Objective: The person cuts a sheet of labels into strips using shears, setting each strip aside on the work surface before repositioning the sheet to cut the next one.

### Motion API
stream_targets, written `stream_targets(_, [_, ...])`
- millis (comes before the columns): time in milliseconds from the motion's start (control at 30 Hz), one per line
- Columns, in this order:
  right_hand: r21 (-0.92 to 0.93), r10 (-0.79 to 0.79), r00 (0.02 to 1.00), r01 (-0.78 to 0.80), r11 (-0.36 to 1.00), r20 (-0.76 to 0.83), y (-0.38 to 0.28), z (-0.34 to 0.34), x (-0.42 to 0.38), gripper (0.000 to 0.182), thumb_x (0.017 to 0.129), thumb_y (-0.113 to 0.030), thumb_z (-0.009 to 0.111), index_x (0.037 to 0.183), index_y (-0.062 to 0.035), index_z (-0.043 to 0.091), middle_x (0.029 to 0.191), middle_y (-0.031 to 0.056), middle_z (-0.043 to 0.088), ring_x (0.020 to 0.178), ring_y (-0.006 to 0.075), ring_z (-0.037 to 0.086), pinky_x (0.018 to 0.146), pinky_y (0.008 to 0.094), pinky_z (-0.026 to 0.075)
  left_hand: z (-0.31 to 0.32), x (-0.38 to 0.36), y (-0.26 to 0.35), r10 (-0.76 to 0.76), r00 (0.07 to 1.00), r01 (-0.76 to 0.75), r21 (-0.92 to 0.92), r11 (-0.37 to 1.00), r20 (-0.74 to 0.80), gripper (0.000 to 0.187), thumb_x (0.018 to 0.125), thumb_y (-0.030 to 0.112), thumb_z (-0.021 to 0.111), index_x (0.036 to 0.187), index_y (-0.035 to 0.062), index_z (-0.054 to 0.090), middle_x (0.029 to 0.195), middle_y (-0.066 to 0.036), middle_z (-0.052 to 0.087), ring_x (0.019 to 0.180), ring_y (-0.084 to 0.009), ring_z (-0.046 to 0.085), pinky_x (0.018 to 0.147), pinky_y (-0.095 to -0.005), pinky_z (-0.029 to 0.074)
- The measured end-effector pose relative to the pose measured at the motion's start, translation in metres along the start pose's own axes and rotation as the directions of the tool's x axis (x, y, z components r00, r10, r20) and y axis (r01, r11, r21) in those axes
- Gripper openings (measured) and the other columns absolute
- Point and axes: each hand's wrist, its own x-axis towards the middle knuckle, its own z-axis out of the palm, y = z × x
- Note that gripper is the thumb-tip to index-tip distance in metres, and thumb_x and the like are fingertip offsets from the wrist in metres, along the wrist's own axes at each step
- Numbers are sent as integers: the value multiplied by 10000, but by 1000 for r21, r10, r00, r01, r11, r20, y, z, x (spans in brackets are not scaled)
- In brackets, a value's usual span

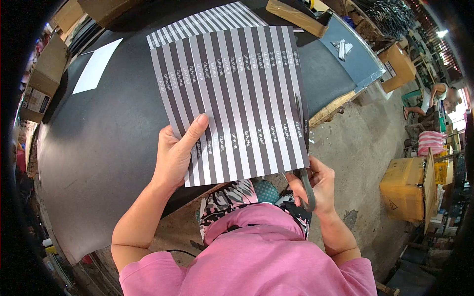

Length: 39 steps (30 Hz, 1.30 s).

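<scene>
A black-and-white striped sheet printed with "GENUINE LEATHER" (237, 98) is held up over the table. My left hand (178, 150) grips its lower left edge, thumb on top and fingers hidden beneath. Dark-handled scissors (307, 190) are in my right hand (318, 186), at the sheet's lower right corner. The blades lie along the right edge, where a narrow dark strip (305, 123) shows beside the sheet. Behind the held sheet, more striped sheets (207, 22) lie on the black table surface (98, 148).
A white paper (98, 66) lies at the table's left. A tape dispenser (316, 14) and small metal pieces (341, 48) are at the upper right. Cardboard boxes (402, 190) stand on the floor at right, and another person (429, 101) sits farther back.
</scene>
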Motion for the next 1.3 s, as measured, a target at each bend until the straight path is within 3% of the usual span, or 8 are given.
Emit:
stream_targets(800, [59,-7,1000,7,998,0,-1,1,-2,205,722,-3,660,892,75,576,594,23,587,425,18,474,366,180,323,3,0,2,9,1000,-10,-48,999,-6,379,850,303,644,957,-56,581,812,-136,641,634,-115,641,557,-219,538])
stream_targets(1300, [-15,-7,1000,7,1000,5,-3,-1,-1,197,737,-7,669,884,74,566,560,12,561,415,20,465,360,191,308,4,1,1,-18,1000,16,-83,996,-20,365,845,295,654,972,-42,593,854,-121,642,673,-107,629,593,-216,521])
